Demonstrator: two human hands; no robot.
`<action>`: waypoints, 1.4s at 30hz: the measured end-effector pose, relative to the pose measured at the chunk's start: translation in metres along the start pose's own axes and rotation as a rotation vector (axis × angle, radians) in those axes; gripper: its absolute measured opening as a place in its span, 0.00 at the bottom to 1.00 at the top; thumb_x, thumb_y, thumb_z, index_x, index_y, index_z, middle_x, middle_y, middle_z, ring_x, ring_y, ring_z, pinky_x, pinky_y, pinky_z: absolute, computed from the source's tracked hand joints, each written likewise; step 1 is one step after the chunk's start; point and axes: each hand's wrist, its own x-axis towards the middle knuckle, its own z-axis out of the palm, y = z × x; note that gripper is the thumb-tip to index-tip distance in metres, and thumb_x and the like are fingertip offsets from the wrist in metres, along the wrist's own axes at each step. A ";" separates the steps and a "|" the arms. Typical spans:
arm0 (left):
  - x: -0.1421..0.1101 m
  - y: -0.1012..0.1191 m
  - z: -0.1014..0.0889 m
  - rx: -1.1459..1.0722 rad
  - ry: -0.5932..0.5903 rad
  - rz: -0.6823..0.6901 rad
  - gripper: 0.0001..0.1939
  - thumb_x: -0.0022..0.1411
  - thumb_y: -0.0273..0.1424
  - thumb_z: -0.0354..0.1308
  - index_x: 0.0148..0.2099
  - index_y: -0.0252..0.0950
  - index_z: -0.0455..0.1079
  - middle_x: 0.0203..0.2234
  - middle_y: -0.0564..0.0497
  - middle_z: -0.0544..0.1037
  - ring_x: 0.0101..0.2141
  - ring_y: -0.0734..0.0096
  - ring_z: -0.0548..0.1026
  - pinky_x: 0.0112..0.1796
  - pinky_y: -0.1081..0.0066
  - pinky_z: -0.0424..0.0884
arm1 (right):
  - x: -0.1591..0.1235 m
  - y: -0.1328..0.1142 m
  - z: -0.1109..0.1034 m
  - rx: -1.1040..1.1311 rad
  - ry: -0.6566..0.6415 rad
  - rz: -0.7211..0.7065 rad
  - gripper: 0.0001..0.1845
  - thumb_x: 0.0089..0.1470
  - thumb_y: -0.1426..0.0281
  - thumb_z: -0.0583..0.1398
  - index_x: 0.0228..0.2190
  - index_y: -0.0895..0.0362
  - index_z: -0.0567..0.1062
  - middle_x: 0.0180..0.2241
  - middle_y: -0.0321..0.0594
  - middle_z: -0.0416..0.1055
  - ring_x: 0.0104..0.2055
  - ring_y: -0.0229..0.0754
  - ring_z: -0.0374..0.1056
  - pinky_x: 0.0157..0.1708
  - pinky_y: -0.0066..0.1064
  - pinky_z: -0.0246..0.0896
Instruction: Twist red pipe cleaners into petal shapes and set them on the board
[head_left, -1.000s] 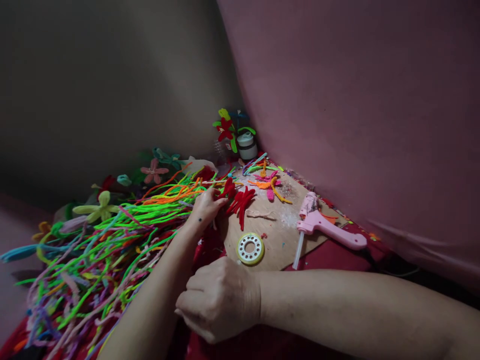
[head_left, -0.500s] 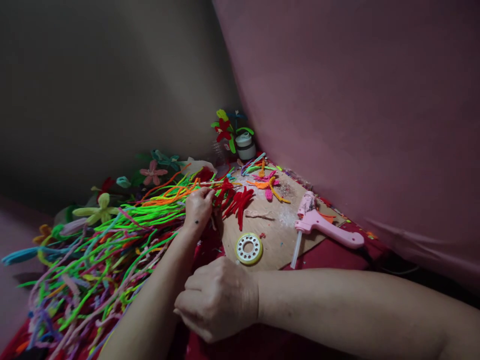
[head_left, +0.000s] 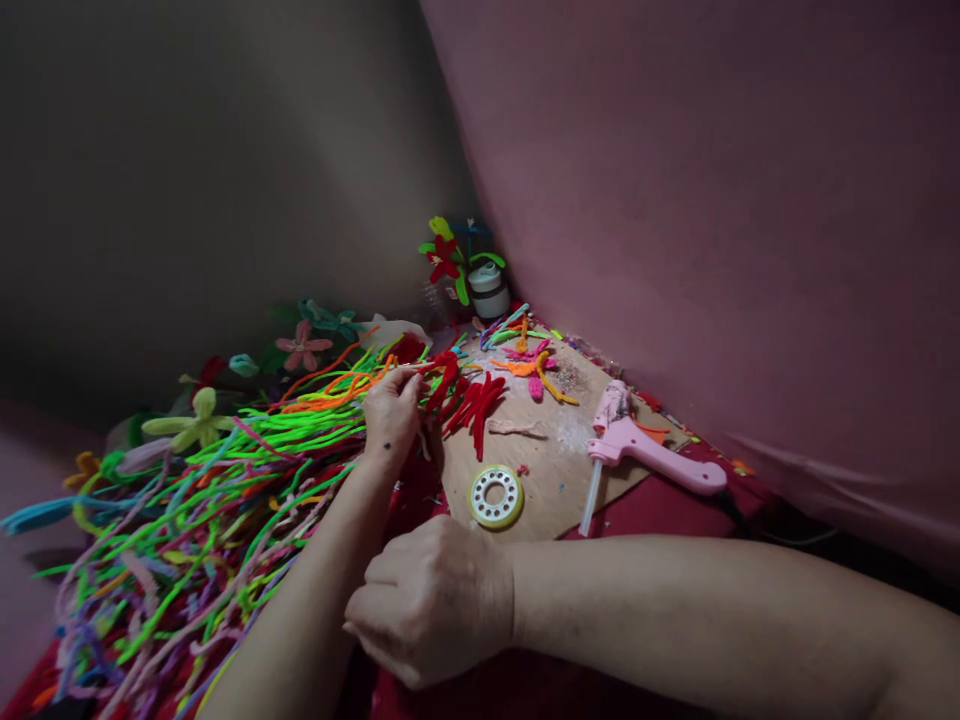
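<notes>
My left hand reaches to the edge of the pipe-cleaner heap with thumb and fingers pinched together. Red pipe-cleaner pieces lie right at its fingertips; what is in the pinch is too small to make out. Beside them, more red pipe-cleaner loops rest on a brown board. Nearer to me, my right hand is curled closed, its back toward the camera, so anything inside is hidden. A yellow-rimmed spool with a ring of holes lies on the board just beyond it.
Left of the board spreads a large heap of coloured pipe cleaners, with finished fuzzy flowers behind. A pink glue gun with a clear stick lies at right. Pink and orange pieces and a lidded pot stand farther back.
My left hand has drawn back a little to the left, and the red pieces by its fingertips have shifted. My right hand has stayed closed in nearly the same place.
</notes>
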 end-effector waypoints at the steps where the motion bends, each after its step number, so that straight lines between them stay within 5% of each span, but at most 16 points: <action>1: 0.000 0.001 -0.001 0.024 -0.009 0.000 0.15 0.56 0.36 0.49 0.39 0.37 0.73 0.26 0.50 0.78 0.28 0.69 0.74 0.32 0.71 0.68 | 0.000 0.000 0.000 0.001 -0.021 0.005 0.13 0.52 0.70 0.51 0.20 0.58 0.69 0.19 0.34 0.69 0.21 0.35 0.64 0.19 0.28 0.52; 10: -0.002 0.008 -0.003 0.307 -0.209 -0.011 0.12 0.52 0.34 0.51 0.32 0.36 0.75 0.22 0.49 0.78 0.29 0.66 0.74 0.33 0.72 0.65 | 0.001 0.000 -0.001 0.013 -0.118 0.017 0.12 0.53 0.69 0.50 0.21 0.58 0.67 0.20 0.35 0.69 0.22 0.36 0.65 0.19 0.30 0.51; 28: -0.011 0.024 -0.003 0.558 -0.315 0.140 0.18 0.55 0.32 0.50 0.47 0.33 0.69 0.41 0.41 0.76 0.43 0.57 0.71 0.44 0.65 0.65 | 0.003 -0.002 -0.005 0.025 -0.165 0.013 0.12 0.52 0.70 0.50 0.21 0.57 0.67 0.20 0.35 0.68 0.22 0.36 0.64 0.18 0.29 0.50; 37: -0.030 0.040 -0.009 0.724 -0.190 0.411 0.14 0.60 0.32 0.46 0.37 0.37 0.73 0.41 0.42 0.72 0.44 0.55 0.66 0.44 0.62 0.63 | 0.004 -0.002 -0.005 0.022 -0.127 -0.013 0.11 0.52 0.70 0.51 0.20 0.58 0.67 0.19 0.34 0.68 0.22 0.35 0.64 0.19 0.28 0.51; 42: -0.026 0.043 -0.002 0.574 -0.453 0.218 0.13 0.55 0.33 0.51 0.35 0.38 0.76 0.33 0.44 0.75 0.38 0.60 0.71 0.38 0.68 0.65 | 0.002 -0.001 -0.003 0.013 -0.031 -0.016 0.11 0.51 0.70 0.52 0.20 0.58 0.68 0.18 0.34 0.68 0.21 0.35 0.64 0.18 0.28 0.51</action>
